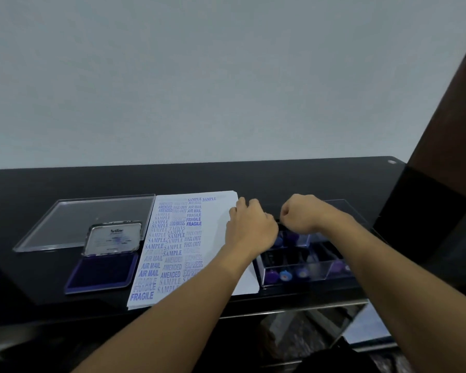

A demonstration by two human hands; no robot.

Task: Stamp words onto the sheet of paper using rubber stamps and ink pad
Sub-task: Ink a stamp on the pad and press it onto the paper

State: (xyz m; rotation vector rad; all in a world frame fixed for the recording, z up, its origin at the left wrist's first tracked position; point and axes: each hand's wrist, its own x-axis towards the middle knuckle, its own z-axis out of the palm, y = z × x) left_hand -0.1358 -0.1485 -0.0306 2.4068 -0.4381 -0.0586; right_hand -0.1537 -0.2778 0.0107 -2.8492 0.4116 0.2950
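Left hand (249, 226) and right hand (303, 214), fingers curled, hung over the clear plastic box (293, 275) by the right edge of the glossy black table (226, 179); whether either gripped anything was unclear.

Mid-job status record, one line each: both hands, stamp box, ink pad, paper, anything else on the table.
left hand: over the stamp box's far end, fingers curled, grip hidden
right hand: beside the left, fingers curled, contents not visible
stamp box: clear, right of the paper, stamps inside
ink pad: lid up, left of the paper
paper: left part covered in blue words, right part blank
clear tray: flat behind the ink pad
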